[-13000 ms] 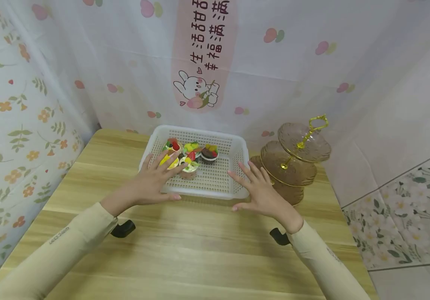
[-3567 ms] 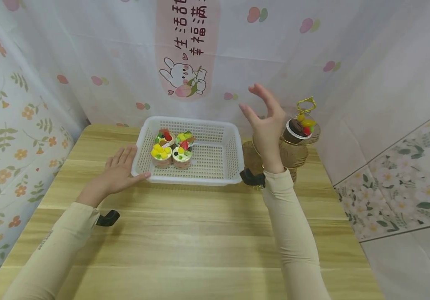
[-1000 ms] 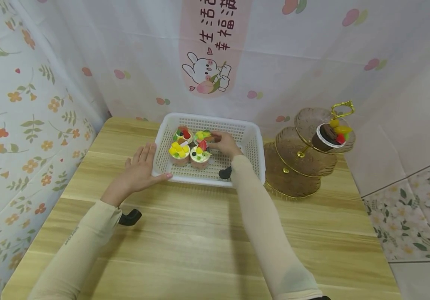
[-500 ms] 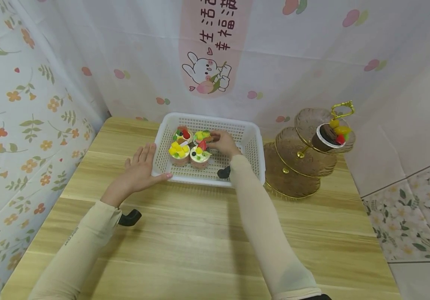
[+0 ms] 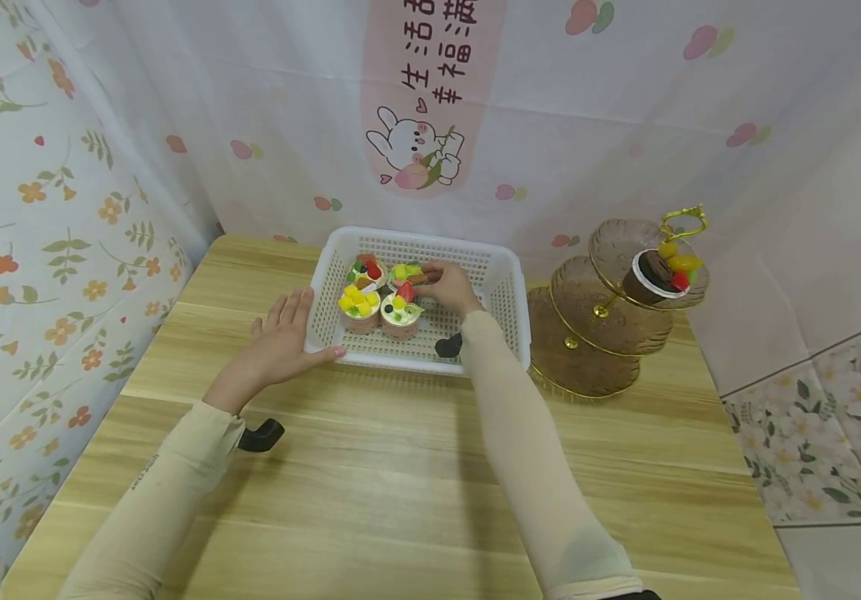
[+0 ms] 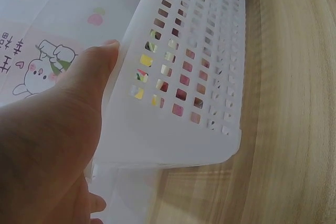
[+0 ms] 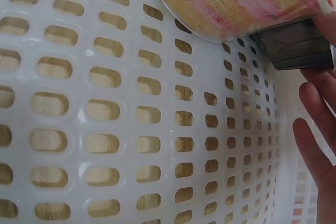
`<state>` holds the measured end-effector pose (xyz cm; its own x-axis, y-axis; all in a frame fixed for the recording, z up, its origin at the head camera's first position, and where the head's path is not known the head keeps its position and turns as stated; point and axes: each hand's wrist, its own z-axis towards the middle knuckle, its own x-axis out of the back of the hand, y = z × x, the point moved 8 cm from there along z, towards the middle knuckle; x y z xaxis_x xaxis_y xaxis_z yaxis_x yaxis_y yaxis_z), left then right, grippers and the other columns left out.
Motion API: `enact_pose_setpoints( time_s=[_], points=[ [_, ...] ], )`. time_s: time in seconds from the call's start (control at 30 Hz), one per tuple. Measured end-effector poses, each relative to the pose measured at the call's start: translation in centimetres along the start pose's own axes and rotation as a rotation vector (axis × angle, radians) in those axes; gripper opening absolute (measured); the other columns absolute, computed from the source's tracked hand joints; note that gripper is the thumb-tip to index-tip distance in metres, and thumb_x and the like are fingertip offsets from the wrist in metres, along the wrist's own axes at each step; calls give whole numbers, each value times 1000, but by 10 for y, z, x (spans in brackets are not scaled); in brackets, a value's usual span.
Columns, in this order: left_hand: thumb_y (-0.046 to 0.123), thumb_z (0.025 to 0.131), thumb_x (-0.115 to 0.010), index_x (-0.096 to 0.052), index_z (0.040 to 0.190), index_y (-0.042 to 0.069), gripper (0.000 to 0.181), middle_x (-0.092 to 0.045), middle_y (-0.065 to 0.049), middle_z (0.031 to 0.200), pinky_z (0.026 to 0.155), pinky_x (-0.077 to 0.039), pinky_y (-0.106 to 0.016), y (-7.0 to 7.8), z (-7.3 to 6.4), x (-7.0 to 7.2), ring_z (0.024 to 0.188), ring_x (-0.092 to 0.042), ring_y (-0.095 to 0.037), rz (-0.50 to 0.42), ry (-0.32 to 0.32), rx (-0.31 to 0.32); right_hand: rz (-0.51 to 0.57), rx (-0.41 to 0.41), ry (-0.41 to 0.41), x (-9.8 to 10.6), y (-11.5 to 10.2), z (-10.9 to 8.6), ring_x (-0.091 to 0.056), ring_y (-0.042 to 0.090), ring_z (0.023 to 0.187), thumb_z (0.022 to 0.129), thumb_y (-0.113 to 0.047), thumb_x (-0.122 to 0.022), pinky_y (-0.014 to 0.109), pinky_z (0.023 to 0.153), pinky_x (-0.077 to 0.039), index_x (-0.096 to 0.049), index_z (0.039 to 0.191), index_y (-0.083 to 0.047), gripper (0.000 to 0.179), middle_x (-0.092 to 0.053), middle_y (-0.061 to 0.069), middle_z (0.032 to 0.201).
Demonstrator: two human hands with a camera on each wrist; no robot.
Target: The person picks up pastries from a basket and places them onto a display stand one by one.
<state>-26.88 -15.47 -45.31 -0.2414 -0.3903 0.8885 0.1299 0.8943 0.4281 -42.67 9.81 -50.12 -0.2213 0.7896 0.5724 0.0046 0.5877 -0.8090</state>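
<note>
Inside a white perforated plastic basket (image 5: 400, 361), my right hand (image 5: 448, 287) pinches a fruit-topped cupcake (image 5: 403, 273) at the back right of a small cluster. Its dark ribbed cup (image 7: 296, 44) shows between the fingers in the right wrist view. Close by are a strawberry-topped dessert cup (image 5: 400, 317), a mango-topped dessert cup (image 5: 359, 310) and a berry-topped cupcake (image 5: 366, 271). My left hand (image 5: 274, 340) rests against the basket's left end with straight fingers, its thumb (image 6: 100, 59) along the rim.
A three-tier amber stand (image 5: 610, 329) with gold trim stands right of the basket. On its top plate sits a chocolate cupcake (image 5: 653, 277), tilted. The wooden table (image 5: 385, 483) extends in front; a printed curtain (image 5: 280, 108) hangs behind.
The chocolate cupcake has gone from the basket to the stand's top plate. My right hand has come back from the stand into the basket. Over the last second both hands stay nearly still.
</note>
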Motion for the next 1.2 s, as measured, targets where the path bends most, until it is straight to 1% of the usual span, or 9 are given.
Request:
enact_pose_setpoints(
  time_s=[0.17, 0.27, 0.33, 0.4, 0.53, 0.63, 0.73, 1.07, 1.2],
  points=[
    [77, 77, -49, 6, 152, 8, 116, 0, -23, 159, 104, -6, -78, 0, -1, 0, 144, -1, -49, 7, -7, 0, 61, -7, 1, 0, 3, 1, -62, 21, 108, 76, -26, -78, 34, 88, -54, -60, 125, -13, 54, -65, 8, 119],
    [77, 77, -49, 5, 152, 8, 116, -1, -23, 159, 104, -7, -78, 0, 0, 0, 144, -1, -49, 7, -1, 1, 59, 1, 2, 0, 2, 2, -62, 22, 109, 77, -24, -78, 35, 90, -53, -62, 121, -14, 48, -66, 8, 117],
    [76, 77, -50, 5, 152, 8, 115, -1, -24, 159, 103, -8, -78, -1, 0, 1, 144, -2, -49, 3, 5, 1, 42, 12, -10, -1, 0, 2, -61, 22, 112, 78, -24, -77, 36, 92, -53, -62, 122, -14, 48, -64, 9, 121],
    [76, 77, -50, 5, 152, 9, 115, -1, -23, 159, 104, -8, -78, -1, 0, 0, 144, -2, -49, 2, 7, 2, 18, 17, -25, -3, 0, 3, -59, 22, 116, 79, -24, -76, 35, 94, -51, -59, 126, -15, 51, -61, 7, 127],
    [76, 77, -51, 4, 152, 8, 115, -1, -23, 159, 104, -8, -78, -1, 0, 0, 144, -2, -49, 3, 6, -3, 9, 5, -61, -8, 2, 3, -55, 22, 123, 79, -25, -76, 35, 99, -49, -51, 136, -18, 62, -55, 5, 137],
    [76, 77, -50, 5, 152, 8, 115, 0, -22, 159, 104, -7, -77, -1, -1, 0, 145, -1, -48, 5, -1, -3, 1, -4, -87, -11, 1, 1, -53, 21, 126, 80, -25, -76, 35, 102, -47, -45, 140, -21, 68, -54, 4, 138],
    [77, 77, -48, 7, 152, 9, 116, 1, -22, 159, 104, -7, -77, -1, -1, -2, 145, 0, -48, 9, -12, 0, -28, 10, -99, -13, -2, 0, -53, 21, 126, 81, -24, -74, 35, 103, -46, -41, 143, -18, 70, -54, 5, 138],
    [76, 77, -50, 6, 152, 10, 115, -2, -23, 159, 104, -8, -77, -1, 2, -3, 145, -1, -48, 6, 10, -1, -72, -9, -45, -9, -5, 1, -56, 22, 119, 79, -28, -76, 34, 99, -48, -45, 140, -15, 70, -59, 8, 130],
    [76, 78, -50, 7, 152, 10, 114, -1, -23, 159, 104, -7, -77, -2, 1, -2, 145, 0, -48, 5, 3, 4, -34, -5, -19, -7, -3, 2, -56, 22, 116, 77, -29, -77, 36, 97, -49, -46, 140, -12, 72, -59, 9, 128]
  ],
)
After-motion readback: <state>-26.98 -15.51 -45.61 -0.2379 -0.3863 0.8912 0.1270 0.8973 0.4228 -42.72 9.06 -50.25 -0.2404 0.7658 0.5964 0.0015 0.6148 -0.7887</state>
